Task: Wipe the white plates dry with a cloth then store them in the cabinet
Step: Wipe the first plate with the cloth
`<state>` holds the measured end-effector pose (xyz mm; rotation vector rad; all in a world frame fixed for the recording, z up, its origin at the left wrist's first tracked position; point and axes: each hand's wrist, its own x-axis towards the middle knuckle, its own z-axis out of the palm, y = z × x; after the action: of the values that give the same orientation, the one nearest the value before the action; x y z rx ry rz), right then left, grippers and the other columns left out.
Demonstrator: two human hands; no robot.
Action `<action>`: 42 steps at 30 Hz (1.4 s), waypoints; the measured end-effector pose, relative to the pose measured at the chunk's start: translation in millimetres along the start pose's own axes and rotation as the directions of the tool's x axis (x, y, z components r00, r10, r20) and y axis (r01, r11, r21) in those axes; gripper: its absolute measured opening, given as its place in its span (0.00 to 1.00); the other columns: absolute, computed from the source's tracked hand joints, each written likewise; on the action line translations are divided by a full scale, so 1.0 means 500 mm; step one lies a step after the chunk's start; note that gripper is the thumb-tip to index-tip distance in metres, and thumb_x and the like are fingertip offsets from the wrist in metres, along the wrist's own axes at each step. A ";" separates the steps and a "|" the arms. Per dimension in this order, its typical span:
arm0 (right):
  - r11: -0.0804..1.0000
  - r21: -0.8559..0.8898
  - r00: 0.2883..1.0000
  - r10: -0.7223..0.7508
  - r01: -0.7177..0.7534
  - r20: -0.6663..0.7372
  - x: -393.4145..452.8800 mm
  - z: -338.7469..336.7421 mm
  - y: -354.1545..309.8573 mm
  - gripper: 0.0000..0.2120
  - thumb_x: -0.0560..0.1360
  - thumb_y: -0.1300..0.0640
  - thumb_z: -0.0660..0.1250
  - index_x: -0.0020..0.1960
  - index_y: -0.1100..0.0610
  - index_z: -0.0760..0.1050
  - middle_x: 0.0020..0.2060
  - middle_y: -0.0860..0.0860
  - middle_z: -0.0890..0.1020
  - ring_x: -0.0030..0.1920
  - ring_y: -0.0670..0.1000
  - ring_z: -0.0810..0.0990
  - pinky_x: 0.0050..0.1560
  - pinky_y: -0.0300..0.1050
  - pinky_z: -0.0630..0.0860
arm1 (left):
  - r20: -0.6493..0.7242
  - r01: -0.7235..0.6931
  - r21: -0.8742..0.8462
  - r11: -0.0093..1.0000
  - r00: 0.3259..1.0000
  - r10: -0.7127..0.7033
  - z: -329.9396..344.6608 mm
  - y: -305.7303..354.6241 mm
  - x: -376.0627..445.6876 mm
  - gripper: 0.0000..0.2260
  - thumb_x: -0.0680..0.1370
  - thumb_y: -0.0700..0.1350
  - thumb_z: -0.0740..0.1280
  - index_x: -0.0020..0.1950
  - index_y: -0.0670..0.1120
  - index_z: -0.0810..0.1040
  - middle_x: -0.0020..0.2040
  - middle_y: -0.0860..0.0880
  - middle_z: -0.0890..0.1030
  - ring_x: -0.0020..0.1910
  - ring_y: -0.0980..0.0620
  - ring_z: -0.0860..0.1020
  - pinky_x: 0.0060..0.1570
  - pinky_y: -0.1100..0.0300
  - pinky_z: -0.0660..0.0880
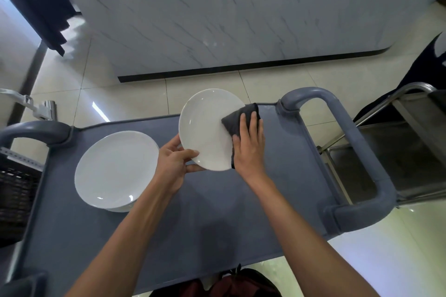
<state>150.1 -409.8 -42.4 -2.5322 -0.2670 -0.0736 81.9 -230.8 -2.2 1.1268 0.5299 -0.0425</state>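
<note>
One white plate is held tilted above the grey tabletop, beside a stack of plates whose count I cannot tell. The left hand pinches the plate's lower rim, and the right hand presses one dark cloth flat against its right edge, fingers straight.

No readable text, label, brand, number or sign is showing anywhere in the frame; all surfaces in view are appearing plain and unmarked.

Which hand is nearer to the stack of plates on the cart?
Left. The left hand grips the raised plate's near edge, just right of the stack. The right hand presses the cloth farther right.
</note>
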 end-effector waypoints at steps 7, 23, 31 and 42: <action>0.991 -0.095 0.996 -0.089 0.090 0.023 0.044 -0.027 0.005 0.28 0.85 0.54 0.51 0.82 0.52 0.46 0.81 0.55 0.44 0.80 0.58 0.42 0.78 0.62 0.44 | 0.081 0.019 0.089 0.996 0.996 -0.026 -0.002 0.007 -0.004 0.25 0.73 0.25 0.65 0.66 0.44 0.80 0.55 0.42 0.84 0.49 0.39 0.83 0.41 0.41 0.83; 0.906 0.014 0.882 -0.415 0.423 0.225 -0.006 -0.003 -0.071 0.26 0.84 0.55 0.54 0.81 0.47 0.54 0.81 0.48 0.49 0.81 0.51 0.44 0.77 0.51 0.39 | 0.139 -0.007 0.099 0.995 0.990 -0.007 -0.012 0.000 -0.014 0.23 0.75 0.24 0.63 0.65 0.43 0.80 0.54 0.38 0.84 0.51 0.37 0.84 0.39 0.46 0.83; 0.920 -0.009 0.899 -0.382 0.393 0.216 -0.040 -0.002 -0.058 0.26 0.83 0.49 0.46 0.81 0.45 0.52 0.81 0.45 0.47 0.80 0.49 0.41 0.78 0.49 0.36 | 0.174 -0.034 0.108 0.994 0.985 0.015 -0.012 -0.004 -0.015 0.25 0.74 0.24 0.63 0.66 0.44 0.79 0.56 0.36 0.83 0.52 0.36 0.84 0.40 0.45 0.83; 0.885 -0.073 0.879 -0.443 0.460 0.176 0.019 -0.022 -0.083 0.27 0.85 0.53 0.53 0.81 0.46 0.49 0.81 0.48 0.46 0.81 0.51 0.42 0.79 0.55 0.40 | 0.191 0.007 0.140 0.990 0.981 -0.034 -0.003 0.007 -0.014 0.20 0.75 0.25 0.64 0.61 0.42 0.81 0.54 0.38 0.84 0.52 0.35 0.83 0.41 0.41 0.83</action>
<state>151.1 -380.7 -9.3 -2.5365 -0.9424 -0.0749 76.1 -229.5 3.2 1.2384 0.3694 -0.2081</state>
